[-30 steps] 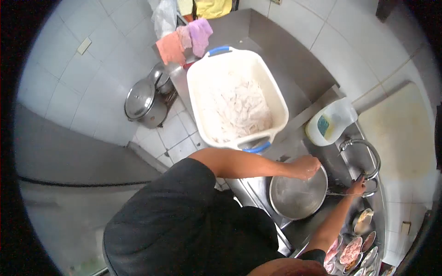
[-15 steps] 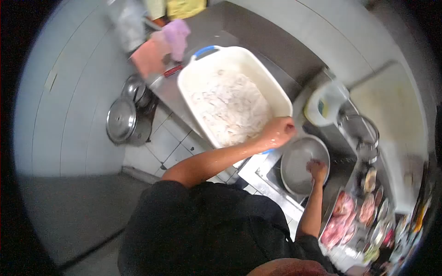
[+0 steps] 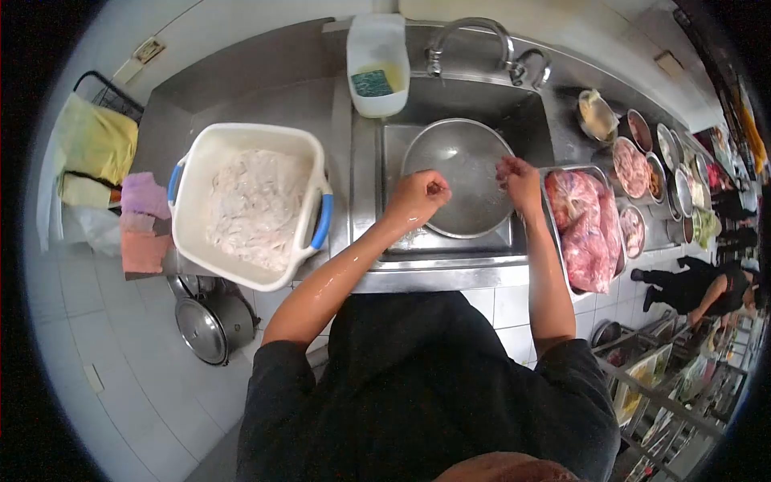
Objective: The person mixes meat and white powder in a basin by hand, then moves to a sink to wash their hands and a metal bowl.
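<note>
A wide metal bowl [image 3: 458,193] with a wet, shiny inside sits in the steel sink [image 3: 393,145]. My left hand [image 3: 419,198] is over its left side, wet, with fingers curled into a loose fist. At the bowl's right rim is my right hand [image 3: 520,183], its fingers bunched and slightly blurred; what either hand may hold is hidden. Left of the sink, a white tub [image 3: 190,217] with blue handles holds a mass of pale, wet pieces. Behind the bowl rises a curved faucet [image 3: 474,24].
A white container [image 3: 376,40] with a green scouring pad stands behind the sink. Bagged red meat [image 3: 586,233] lies in a tray at the right, beside several metal bowls. Pink and purple cloths [image 3: 144,217] hang left. A lidded pot [image 3: 210,325] stands below; another person [image 3: 711,289] is far right.
My view has turned rightward from the tub to the sink. My left hand has moved from the tub's edge to over the bowl; my right hand now hovers at the bowl's right rim.
</note>
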The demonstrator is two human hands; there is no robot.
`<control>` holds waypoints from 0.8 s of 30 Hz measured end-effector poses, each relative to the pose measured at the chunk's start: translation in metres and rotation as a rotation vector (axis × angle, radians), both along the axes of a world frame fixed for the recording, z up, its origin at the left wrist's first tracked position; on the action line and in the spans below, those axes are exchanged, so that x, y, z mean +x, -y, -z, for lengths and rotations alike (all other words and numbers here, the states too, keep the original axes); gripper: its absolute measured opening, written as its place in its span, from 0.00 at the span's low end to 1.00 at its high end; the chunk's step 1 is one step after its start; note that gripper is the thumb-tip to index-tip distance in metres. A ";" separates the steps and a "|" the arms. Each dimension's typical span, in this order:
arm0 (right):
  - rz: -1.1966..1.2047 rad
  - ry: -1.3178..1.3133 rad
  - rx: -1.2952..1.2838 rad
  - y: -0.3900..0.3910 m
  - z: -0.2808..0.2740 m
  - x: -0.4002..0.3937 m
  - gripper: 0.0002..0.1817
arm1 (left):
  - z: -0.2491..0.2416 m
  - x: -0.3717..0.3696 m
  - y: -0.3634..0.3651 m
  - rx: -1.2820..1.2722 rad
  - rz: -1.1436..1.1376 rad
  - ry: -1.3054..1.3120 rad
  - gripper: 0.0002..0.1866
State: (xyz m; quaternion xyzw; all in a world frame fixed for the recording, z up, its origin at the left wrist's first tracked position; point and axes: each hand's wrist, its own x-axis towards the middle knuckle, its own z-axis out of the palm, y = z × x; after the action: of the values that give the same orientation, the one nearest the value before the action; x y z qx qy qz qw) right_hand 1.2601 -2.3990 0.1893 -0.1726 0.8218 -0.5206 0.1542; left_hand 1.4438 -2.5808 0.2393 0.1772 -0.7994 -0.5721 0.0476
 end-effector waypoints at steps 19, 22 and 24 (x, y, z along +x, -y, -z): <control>-0.002 -0.605 0.186 0.081 -0.043 -0.166 0.23 | 0.049 -0.136 -0.039 -0.312 0.091 0.172 0.08; -0.540 -1.068 0.432 0.104 0.029 -0.186 0.21 | 0.075 -0.175 -0.040 -0.368 0.079 0.221 0.07; -0.725 -1.019 0.502 0.096 0.029 -0.167 0.18 | 0.071 -0.202 -0.043 -0.397 0.125 0.221 0.09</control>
State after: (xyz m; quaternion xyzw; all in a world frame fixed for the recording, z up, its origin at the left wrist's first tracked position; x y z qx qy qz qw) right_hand 1.0927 -2.4948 0.1604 -0.6207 0.7779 -0.0827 -0.0523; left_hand 1.2420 -2.5379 0.1683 0.1758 -0.9061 -0.3826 -0.0417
